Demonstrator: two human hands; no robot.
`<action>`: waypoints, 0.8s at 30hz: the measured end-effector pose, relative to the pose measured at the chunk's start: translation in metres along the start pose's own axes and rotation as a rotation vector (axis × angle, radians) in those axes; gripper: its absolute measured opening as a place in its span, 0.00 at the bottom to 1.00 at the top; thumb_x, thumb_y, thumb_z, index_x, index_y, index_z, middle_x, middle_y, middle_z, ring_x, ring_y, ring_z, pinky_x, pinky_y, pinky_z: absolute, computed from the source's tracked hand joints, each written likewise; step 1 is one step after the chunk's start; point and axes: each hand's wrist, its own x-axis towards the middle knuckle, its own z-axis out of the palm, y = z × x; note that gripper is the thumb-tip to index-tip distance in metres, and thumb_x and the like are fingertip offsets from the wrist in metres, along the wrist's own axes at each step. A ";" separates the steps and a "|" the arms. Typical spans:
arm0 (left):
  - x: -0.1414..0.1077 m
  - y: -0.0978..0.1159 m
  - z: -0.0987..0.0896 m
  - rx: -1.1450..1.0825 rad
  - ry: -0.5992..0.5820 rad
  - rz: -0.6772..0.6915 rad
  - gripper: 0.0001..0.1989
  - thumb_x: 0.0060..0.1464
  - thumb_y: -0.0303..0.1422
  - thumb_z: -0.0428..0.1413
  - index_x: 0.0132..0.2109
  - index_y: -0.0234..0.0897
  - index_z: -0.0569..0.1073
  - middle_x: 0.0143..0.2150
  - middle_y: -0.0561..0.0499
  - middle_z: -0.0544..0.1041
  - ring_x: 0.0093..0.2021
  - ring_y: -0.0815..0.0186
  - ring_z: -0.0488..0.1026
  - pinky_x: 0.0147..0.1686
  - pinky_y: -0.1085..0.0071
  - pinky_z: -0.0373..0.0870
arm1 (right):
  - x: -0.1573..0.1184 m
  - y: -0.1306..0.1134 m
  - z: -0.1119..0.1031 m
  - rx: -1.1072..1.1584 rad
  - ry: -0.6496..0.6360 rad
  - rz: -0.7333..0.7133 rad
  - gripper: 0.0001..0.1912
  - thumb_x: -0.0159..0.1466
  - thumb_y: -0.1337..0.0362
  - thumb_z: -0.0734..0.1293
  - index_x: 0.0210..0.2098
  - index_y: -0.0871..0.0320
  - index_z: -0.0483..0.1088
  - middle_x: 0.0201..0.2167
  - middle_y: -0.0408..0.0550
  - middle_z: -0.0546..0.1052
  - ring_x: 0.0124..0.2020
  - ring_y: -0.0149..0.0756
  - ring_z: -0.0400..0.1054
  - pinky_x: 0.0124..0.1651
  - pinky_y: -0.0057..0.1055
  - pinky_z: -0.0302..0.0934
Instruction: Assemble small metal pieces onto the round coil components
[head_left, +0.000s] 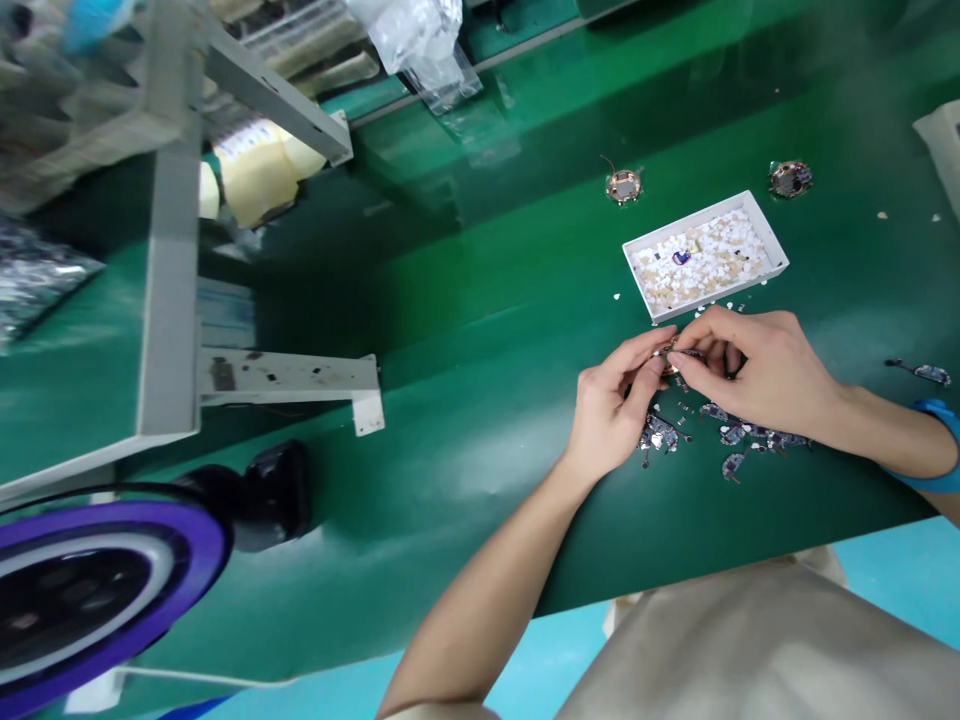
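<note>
My left hand [611, 405] and my right hand [772, 365] meet over the green table. Between their fingertips they pinch a small circuit board [670, 352], mostly covered by the fingers. Just below the hands lie several loose small circuit boards [660, 433] with short wires, mixed with tiny white bits. Beyond my fingers stands a shallow white box [780, 262]. It is filled with small white and tan pieces [720, 250], and a blue-and-red coil of wire [681, 257] rests on top.
Two round metallic assemblies [624, 186] lie behind the box. Another small board [930, 374] is at the right. A grey metal shelf frame [172, 250] rises on the left, above a purple-rimmed round device [187, 540]. Clear plastic bags [420, 40] lie at the back.
</note>
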 end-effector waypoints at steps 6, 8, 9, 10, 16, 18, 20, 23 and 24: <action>0.000 -0.004 -0.001 -0.130 0.050 -0.065 0.15 0.66 0.38 0.60 0.56 0.40 0.79 0.44 0.49 0.85 0.32 0.67 0.80 0.37 0.69 0.80 | -0.001 -0.008 -0.003 0.219 0.043 -0.022 0.13 0.69 0.66 0.68 0.53 0.54 0.74 0.47 0.47 0.83 0.38 0.36 0.79 0.37 0.31 0.72; 0.000 -0.005 0.000 -0.132 0.089 -0.081 0.15 0.66 0.40 0.61 0.55 0.40 0.79 0.43 0.49 0.85 0.34 0.66 0.80 0.38 0.68 0.80 | -0.001 -0.008 -0.002 0.133 0.105 -0.066 0.10 0.70 0.66 0.68 0.50 0.53 0.75 0.47 0.46 0.83 0.40 0.38 0.79 0.42 0.34 0.73; 0.000 -0.004 0.001 -0.124 0.109 -0.081 0.15 0.66 0.41 0.61 0.54 0.40 0.80 0.43 0.48 0.85 0.36 0.65 0.81 0.39 0.68 0.81 | -0.001 -0.008 -0.002 0.072 0.127 -0.096 0.07 0.71 0.66 0.68 0.48 0.53 0.75 0.45 0.46 0.83 0.41 0.39 0.79 0.45 0.35 0.73; 0.000 -0.004 0.002 -0.116 0.124 -0.078 0.15 0.66 0.41 0.61 0.54 0.39 0.80 0.44 0.48 0.85 0.39 0.63 0.82 0.41 0.67 0.81 | 0.000 -0.006 -0.001 0.015 0.136 -0.126 0.05 0.71 0.66 0.68 0.46 0.53 0.76 0.44 0.47 0.83 0.43 0.40 0.79 0.47 0.37 0.73; -0.001 -0.004 0.006 -0.151 0.125 -0.004 0.16 0.65 0.42 0.62 0.55 0.40 0.80 0.48 0.47 0.85 0.50 0.58 0.83 0.50 0.62 0.83 | 0.000 0.004 0.005 -0.198 0.112 -0.235 0.08 0.74 0.68 0.66 0.48 0.56 0.77 0.45 0.49 0.83 0.46 0.41 0.78 0.48 0.37 0.71; -0.002 -0.004 0.006 -0.175 0.100 0.004 0.17 0.64 0.41 0.63 0.57 0.40 0.80 0.51 0.46 0.85 0.52 0.58 0.83 0.53 0.61 0.82 | -0.001 0.009 0.005 -0.282 0.124 -0.301 0.07 0.73 0.68 0.67 0.46 0.56 0.78 0.43 0.48 0.83 0.44 0.40 0.78 0.45 0.36 0.71; -0.002 -0.005 0.006 -0.200 0.068 -0.004 0.19 0.64 0.40 0.64 0.60 0.41 0.79 0.54 0.46 0.84 0.53 0.58 0.83 0.55 0.61 0.81 | 0.000 0.013 0.006 -0.357 0.122 -0.362 0.07 0.73 0.68 0.67 0.45 0.56 0.78 0.42 0.47 0.83 0.42 0.40 0.78 0.42 0.36 0.70; -0.003 -0.006 0.005 -0.220 0.043 -0.014 0.22 0.63 0.39 0.64 0.62 0.42 0.77 0.55 0.46 0.83 0.52 0.57 0.83 0.54 0.61 0.82 | 0.001 0.016 0.006 -0.382 0.109 -0.380 0.06 0.73 0.68 0.66 0.43 0.57 0.77 0.43 0.48 0.82 0.43 0.40 0.78 0.42 0.37 0.70; -0.003 -0.006 0.005 -0.219 0.042 -0.015 0.22 0.63 0.39 0.64 0.62 0.43 0.77 0.55 0.46 0.83 0.51 0.58 0.83 0.54 0.61 0.82 | 0.001 0.016 0.006 -0.369 0.109 -0.371 0.06 0.74 0.68 0.66 0.43 0.58 0.77 0.43 0.48 0.82 0.43 0.40 0.78 0.42 0.37 0.70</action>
